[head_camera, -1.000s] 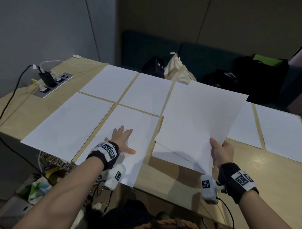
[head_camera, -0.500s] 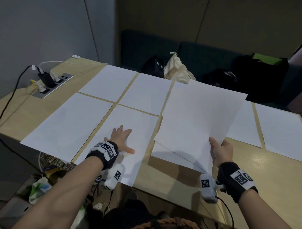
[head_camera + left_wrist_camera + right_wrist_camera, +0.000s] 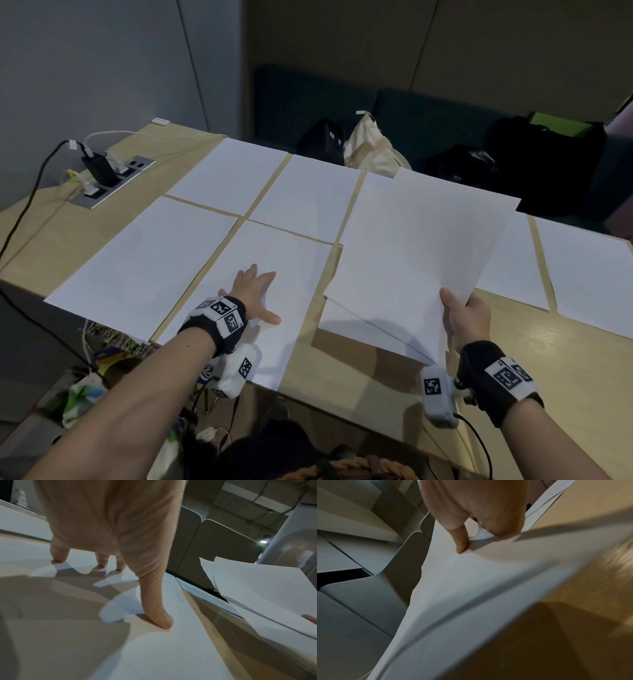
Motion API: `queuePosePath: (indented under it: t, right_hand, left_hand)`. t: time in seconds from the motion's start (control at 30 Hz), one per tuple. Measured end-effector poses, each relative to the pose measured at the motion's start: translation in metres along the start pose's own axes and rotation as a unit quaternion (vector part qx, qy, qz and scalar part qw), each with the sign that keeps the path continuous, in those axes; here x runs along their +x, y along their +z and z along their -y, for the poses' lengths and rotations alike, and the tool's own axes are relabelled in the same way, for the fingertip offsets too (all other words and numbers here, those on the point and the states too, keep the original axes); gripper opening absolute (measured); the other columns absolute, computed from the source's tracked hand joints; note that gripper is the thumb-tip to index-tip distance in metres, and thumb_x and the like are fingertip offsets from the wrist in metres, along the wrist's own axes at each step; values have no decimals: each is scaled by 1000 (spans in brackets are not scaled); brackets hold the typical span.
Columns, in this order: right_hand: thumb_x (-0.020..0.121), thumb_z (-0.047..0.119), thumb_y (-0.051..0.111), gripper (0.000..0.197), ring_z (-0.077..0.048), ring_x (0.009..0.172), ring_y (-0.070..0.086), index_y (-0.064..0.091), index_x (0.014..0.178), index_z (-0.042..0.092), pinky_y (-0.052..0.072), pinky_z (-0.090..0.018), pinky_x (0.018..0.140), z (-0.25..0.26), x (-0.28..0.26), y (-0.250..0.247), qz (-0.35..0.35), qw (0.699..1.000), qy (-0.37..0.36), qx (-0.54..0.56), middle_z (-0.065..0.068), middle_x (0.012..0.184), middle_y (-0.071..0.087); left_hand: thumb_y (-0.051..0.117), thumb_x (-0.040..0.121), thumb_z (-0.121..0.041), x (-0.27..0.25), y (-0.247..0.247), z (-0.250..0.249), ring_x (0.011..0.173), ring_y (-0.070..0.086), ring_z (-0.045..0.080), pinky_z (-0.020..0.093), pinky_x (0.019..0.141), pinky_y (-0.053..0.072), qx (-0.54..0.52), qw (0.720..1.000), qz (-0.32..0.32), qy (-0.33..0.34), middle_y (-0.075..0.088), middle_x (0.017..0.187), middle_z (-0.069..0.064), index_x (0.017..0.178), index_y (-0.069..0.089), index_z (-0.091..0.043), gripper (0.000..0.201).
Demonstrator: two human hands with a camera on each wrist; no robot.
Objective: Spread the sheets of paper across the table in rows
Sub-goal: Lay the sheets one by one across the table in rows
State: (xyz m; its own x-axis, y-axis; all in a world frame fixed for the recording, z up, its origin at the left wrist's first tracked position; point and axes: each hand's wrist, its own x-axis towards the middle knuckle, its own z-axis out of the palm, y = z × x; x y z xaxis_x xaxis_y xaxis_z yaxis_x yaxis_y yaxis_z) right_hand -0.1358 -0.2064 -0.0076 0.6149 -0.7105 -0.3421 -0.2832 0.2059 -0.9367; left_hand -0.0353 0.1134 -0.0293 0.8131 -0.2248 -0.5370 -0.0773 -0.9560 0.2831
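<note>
Several white sheets lie in two rows on the wooden table (image 3: 370, 387). My left hand (image 3: 255, 291) lies flat with spread fingers on the near-row sheet (image 3: 274, 260); in the left wrist view its fingertips (image 3: 164, 623) press the paper (image 3: 171, 655). My right hand (image 3: 462, 317) holds a small stack of sheets (image 3: 418, 260) by its near right corner, lifted and tilted above the table. The right wrist view has the thumb (image 3: 461, 543) pinching the stack (image 3: 471, 588). Two more sheets (image 3: 589, 274) lie at the right.
A power strip with plugs and cables (image 3: 109, 178) sits in the table's far left corner. Dark bags (image 3: 544, 161) and a cloth bag (image 3: 373, 150) rest on the bench behind the table. Clutter lies on the floor below the near left edge (image 3: 102, 363).
</note>
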Motion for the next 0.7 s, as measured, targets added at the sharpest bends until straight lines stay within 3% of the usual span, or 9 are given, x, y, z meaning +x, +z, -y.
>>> queuePosePath:
  t: [0.13,0.23,0.33,0.4,0.5,0.57,0.63,0.7]
  right_hand:
    - [90,4,56,37,-34,110,59,51,126,-5,45,-42,101,0,-1,2,6,1000,-2,0,-22,126,59]
    - [90,5,56,37,-35,113,58,51,125,-5,45,-45,102,1,-2,2,7,1000,-5,-7,-22,126,59]
    - [90,5,56,36,-32,106,59,52,124,-6,45,-45,102,1,-3,1,31,999,-7,-8,-20,124,60]
    - [90,5,55,36,-30,101,58,52,123,-8,46,-43,98,2,-5,0,52,999,-11,-10,-18,118,60]
    - [90,5,56,34,-29,94,59,54,120,-10,53,-32,82,4,-8,-3,80,997,-12,-11,-15,109,60]
    - [90,5,56,18,-19,74,64,61,104,-5,53,-17,59,4,-8,-7,95,995,-7,-20,-13,96,64]
    - [90,4,56,8,-2,45,59,60,84,4,43,-9,38,4,-8,-12,102,994,-10,-22,-3,68,67]
    - [90,4,56,6,-1,38,56,61,86,3,41,-9,36,2,-6,-19,97,995,-16,-26,4,57,66]
  left_hand:
    - [75,69,-45,-2,1,0,147,-6,28,64,111,14,-2,1000,1,4,-7,160,6,149,10,-30,105]
    - [69,73,-52,-4,-2,-4,148,-5,26,59,113,8,-33,998,-45,18,-4,161,2,149,14,-32,96]
    - [55,87,-46,-8,-12,-21,147,13,22,45,116,13,-126,979,-145,70,15,160,1,145,31,-24,67]
    - [48,94,-37,-10,-21,-42,141,31,22,36,114,23,-220,961,-136,103,32,154,5,143,37,-15,55]
    - [45,96,-26,-14,-25,-71,127,49,24,36,108,37,-313,942,-75,101,47,143,13,142,36,-4,52]
    - [51,93,-16,-13,-22,-84,112,59,24,35,97,48,-370,923,-55,93,57,132,15,138,41,-1,48]
    - [57,89,-9,-13,-16,-90,101,65,25,31,88,52,-401,908,-74,95,66,117,18,127,53,2,40]
    - [63,84,-7,-14,-11,-96,95,66,27,28,81,51,-433,891,-107,85,68,110,21,117,58,5,35]
